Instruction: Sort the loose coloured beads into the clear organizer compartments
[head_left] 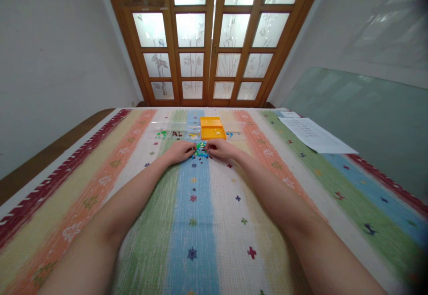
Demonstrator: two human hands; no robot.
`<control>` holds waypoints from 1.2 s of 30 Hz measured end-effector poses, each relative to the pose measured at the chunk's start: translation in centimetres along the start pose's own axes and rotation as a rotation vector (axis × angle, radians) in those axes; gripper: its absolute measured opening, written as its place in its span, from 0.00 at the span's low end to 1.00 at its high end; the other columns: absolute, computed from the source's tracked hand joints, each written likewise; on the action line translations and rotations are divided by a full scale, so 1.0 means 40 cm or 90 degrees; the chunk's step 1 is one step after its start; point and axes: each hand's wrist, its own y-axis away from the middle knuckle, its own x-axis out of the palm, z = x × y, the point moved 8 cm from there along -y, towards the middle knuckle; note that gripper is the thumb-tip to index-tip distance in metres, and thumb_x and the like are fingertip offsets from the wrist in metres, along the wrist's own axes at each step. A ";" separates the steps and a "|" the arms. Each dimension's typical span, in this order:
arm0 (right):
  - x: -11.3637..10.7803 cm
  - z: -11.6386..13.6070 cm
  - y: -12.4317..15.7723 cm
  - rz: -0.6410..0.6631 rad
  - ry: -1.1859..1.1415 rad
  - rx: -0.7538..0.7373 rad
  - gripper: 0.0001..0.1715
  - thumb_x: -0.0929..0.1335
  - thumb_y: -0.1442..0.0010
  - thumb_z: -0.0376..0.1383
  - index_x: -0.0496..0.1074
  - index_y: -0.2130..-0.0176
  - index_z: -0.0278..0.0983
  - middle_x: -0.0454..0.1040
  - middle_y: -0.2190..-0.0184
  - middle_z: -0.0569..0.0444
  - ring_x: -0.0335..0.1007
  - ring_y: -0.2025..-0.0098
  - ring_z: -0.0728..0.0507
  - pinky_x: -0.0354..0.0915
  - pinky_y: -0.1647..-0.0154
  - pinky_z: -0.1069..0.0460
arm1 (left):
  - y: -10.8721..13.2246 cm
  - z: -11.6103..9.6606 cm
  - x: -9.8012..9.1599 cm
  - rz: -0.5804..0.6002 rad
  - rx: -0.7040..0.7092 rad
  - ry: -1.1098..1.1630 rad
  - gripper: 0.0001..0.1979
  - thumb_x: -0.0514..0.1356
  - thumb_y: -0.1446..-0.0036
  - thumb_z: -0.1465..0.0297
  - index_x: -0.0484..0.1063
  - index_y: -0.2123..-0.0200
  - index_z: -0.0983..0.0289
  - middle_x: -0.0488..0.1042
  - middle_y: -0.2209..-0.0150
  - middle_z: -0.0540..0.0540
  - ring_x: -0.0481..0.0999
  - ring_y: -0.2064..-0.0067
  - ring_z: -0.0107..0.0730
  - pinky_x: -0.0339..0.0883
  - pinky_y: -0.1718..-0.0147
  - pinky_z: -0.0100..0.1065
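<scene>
I find the bare left hand (pixel 182 151) at nine o'clock and bare right hand (pixel 221 148) at three, half-curled, holdings indiscernible, flanking small multicoloured heaped pieces (pixel 201 154), apparently for shared reach

Soft light from ahead, through frosted door panes (pixel 190 30), upper ones near white; left wall (pixel 60 40) grey, duller. Pale glare streaks on right wall (pixel 376 29). Wide-lens stretch toward edges, right corners dark. Small coloured pieces (pixel 202 154) mid-frame too soft to make out singly
</scene>
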 end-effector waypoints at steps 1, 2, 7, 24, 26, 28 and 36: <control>-0.009 -0.011 -0.001 -0.032 -0.035 0.019 0.06 0.66 0.43 0.31 0.74 0.65 0.37 0.74 0.70 0.56 0.65 0.68 0.47 0.58 0.66 0.53 | 0.000 0.001 0.000 -0.001 0.000 0.003 0.10 0.56 0.34 0.68 0.79 0.58 0.59 0.81 0.61 0.55 0.78 0.59 0.40 0.67 0.59 0.36; -0.019 -0.025 -0.003 -0.067 -0.070 0.037 0.06 0.66 0.43 0.32 0.74 0.65 0.37 0.73 0.71 0.56 0.65 0.69 0.47 0.58 0.67 0.53 | 0.000 0.001 0.000 -0.002 0.000 0.007 0.10 0.56 0.34 0.68 0.78 0.58 0.59 0.81 0.60 0.55 0.78 0.59 0.40 0.67 0.59 0.36; -0.075 -0.105 -0.009 -0.268 -0.204 0.085 0.06 0.67 0.48 0.37 0.70 0.67 0.38 0.72 0.71 0.57 0.65 0.69 0.47 0.61 0.66 0.52 | 0.002 -0.004 -0.004 -0.004 -0.002 0.023 0.09 0.57 0.35 0.68 0.78 0.57 0.59 0.80 0.61 0.54 0.77 0.60 0.39 0.66 0.59 0.36; -0.106 -0.153 -0.002 -0.359 -0.166 0.102 0.12 0.67 0.39 0.37 0.79 0.57 0.38 0.81 0.58 0.48 0.77 0.57 0.42 0.70 0.51 0.46 | 0.002 -0.007 -0.008 -0.014 -0.030 -0.014 0.09 0.59 0.36 0.65 0.78 0.58 0.59 0.79 0.65 0.53 0.75 0.64 0.37 0.63 0.64 0.34; -0.094 -0.125 -0.005 -0.316 -0.101 0.101 0.10 0.67 0.38 0.36 0.79 0.60 0.37 0.82 0.61 0.50 0.76 0.60 0.43 0.69 0.54 0.48 | 0.002 -0.004 -0.009 -0.016 -0.039 -0.032 0.09 0.58 0.35 0.65 0.78 0.58 0.59 0.79 0.64 0.53 0.76 0.63 0.38 0.63 0.63 0.35; -0.077 -0.085 -0.011 -0.274 -0.043 0.085 0.10 0.67 0.37 0.34 0.80 0.60 0.38 0.82 0.61 0.51 0.75 0.60 0.44 0.67 0.56 0.50 | 0.002 0.003 -0.011 -0.020 -0.054 -0.051 0.11 0.56 0.34 0.65 0.79 0.59 0.59 0.80 0.63 0.54 0.76 0.62 0.38 0.63 0.63 0.35; 0.048 0.089 -0.026 -0.079 0.113 -0.080 0.08 0.70 0.35 0.31 0.81 0.58 0.39 0.78 0.60 0.51 0.71 0.56 0.44 0.63 0.52 0.51 | 0.009 0.050 -0.024 -0.061 -0.144 -0.059 0.14 0.55 0.33 0.62 0.80 0.61 0.59 0.80 0.64 0.55 0.77 0.61 0.40 0.64 0.63 0.36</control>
